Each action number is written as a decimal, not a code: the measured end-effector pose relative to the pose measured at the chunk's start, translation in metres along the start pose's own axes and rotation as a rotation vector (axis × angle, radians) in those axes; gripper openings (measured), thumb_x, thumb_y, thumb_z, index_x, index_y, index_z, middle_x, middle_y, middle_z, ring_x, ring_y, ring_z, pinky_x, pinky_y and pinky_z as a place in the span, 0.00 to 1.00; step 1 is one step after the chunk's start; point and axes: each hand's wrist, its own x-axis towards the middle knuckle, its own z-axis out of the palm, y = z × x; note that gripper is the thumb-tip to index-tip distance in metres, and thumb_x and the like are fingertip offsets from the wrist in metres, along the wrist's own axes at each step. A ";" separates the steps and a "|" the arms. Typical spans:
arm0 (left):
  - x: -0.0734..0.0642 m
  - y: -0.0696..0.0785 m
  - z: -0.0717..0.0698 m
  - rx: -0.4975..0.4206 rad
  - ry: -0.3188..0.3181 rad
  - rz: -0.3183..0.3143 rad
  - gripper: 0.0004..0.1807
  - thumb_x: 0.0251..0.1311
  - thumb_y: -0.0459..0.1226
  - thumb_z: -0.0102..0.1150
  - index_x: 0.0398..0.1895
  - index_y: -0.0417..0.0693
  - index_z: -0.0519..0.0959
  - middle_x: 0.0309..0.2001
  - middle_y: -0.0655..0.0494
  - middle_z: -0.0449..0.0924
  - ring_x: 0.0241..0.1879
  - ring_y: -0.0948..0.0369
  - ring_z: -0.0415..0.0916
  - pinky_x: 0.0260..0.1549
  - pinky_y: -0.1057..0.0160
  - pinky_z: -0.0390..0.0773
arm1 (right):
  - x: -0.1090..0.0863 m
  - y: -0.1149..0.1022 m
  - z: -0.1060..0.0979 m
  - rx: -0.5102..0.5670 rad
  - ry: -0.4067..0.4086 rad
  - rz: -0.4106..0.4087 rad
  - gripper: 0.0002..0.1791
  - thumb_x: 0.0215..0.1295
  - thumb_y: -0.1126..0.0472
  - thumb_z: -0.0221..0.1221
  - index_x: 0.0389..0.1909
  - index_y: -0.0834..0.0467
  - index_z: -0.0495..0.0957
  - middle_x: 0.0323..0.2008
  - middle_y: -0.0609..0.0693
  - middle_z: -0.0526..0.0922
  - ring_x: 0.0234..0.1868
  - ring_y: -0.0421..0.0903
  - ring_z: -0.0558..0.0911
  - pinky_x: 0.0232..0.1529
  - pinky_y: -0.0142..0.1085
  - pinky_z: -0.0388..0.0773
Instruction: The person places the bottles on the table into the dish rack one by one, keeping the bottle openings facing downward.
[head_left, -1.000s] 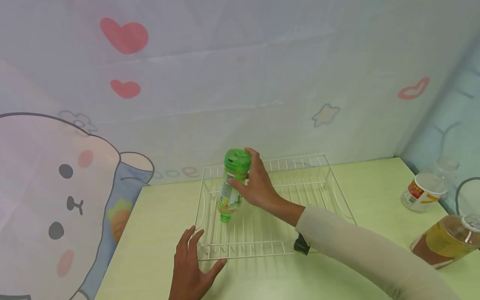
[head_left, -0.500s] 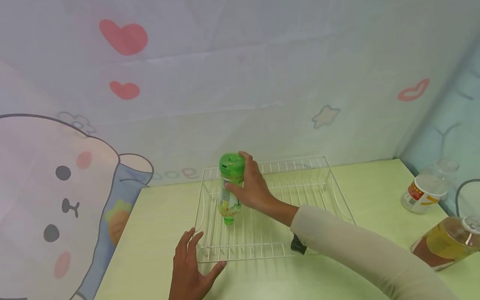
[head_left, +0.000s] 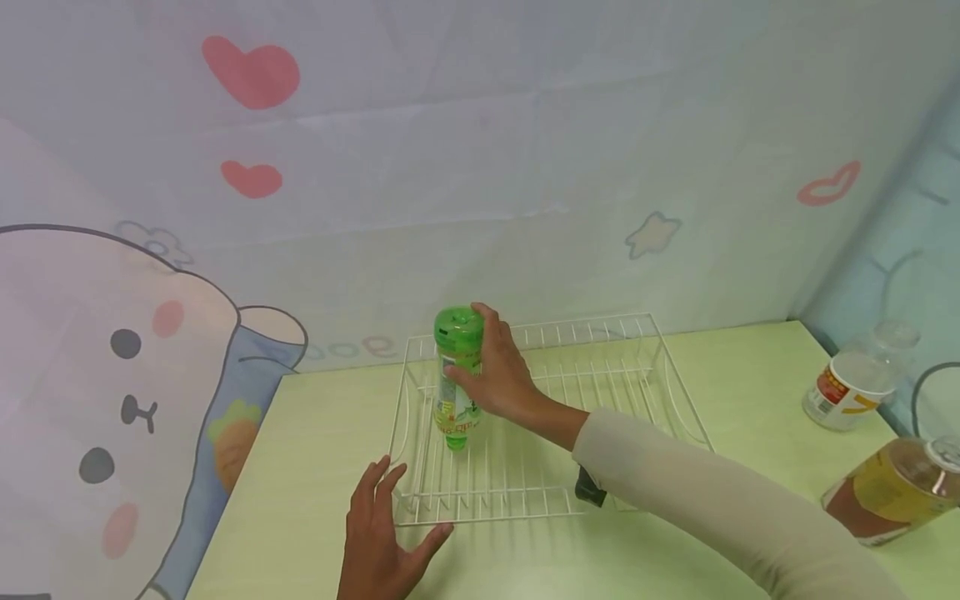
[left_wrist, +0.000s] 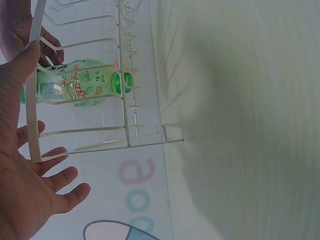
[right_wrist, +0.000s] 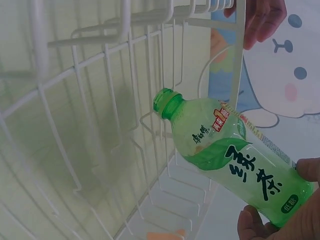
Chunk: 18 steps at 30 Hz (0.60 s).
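Note:
In my right hand [head_left: 501, 371] is a green tea bottle [head_left: 457, 383], turned upside down with its green cap pointing at the rack. The thumb and fingers grip it near its base, as the right wrist view also shows. The bottle [right_wrist: 230, 155] stands over the left part of a white wire dish rack [head_left: 525, 492]. Whether the cap touches the wires I cannot tell. My left hand [head_left: 378, 533] rests at the rack's front left corner, fingers spread and thumb against the front rim. In the left wrist view the bottle [left_wrist: 85, 82] shows through the side wires.
On the right of the pale green table [head_left: 315, 458] stand a clear jar [head_left: 847, 387] with a white label and a bottle of brown drink [head_left: 888, 492]. A patterned cloth wall [head_left: 487, 208] rises behind the rack. A small black object [head_left: 590, 487] shows below the right sleeve.
My right hand has moved slightly left and down with the bottle, which stands more upright now. The left hand and the rack look unmoved.

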 end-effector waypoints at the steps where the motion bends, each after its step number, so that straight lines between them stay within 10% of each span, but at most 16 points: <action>1: 0.000 0.000 0.000 0.001 -0.002 -0.004 0.51 0.37 0.55 0.81 0.63 0.38 0.71 0.66 0.38 0.67 0.65 0.39 0.63 0.44 0.32 0.70 | 0.001 0.000 0.001 -0.007 -0.001 0.003 0.49 0.63 0.54 0.67 0.75 0.50 0.45 0.61 0.60 0.66 0.54 0.57 0.76 0.46 0.53 0.76; 18: 0.001 0.000 0.000 -0.001 0.007 0.007 0.50 0.38 0.55 0.80 0.63 0.38 0.70 0.66 0.38 0.67 0.65 0.38 0.63 0.43 0.31 0.70 | 0.029 0.004 0.015 -0.007 0.023 0.074 0.50 0.64 0.55 0.67 0.75 0.57 0.42 0.62 0.64 0.66 0.55 0.58 0.75 0.49 0.51 0.75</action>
